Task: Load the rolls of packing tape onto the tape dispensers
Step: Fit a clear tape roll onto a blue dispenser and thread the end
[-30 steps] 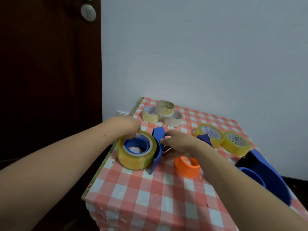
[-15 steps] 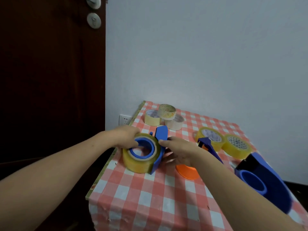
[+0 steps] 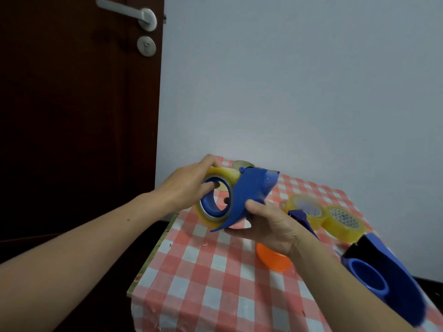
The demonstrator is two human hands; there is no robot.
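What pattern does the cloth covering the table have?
The cloth covering the table is checked in red and white squares, seen best in the head view.

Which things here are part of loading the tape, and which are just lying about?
In the job: blue dispenser, held by right hand; tape roll on it, held by left hand; left loose roll; right loose roll; empty dispenser.
Lying about: orange ring, tablecloth, door handle.
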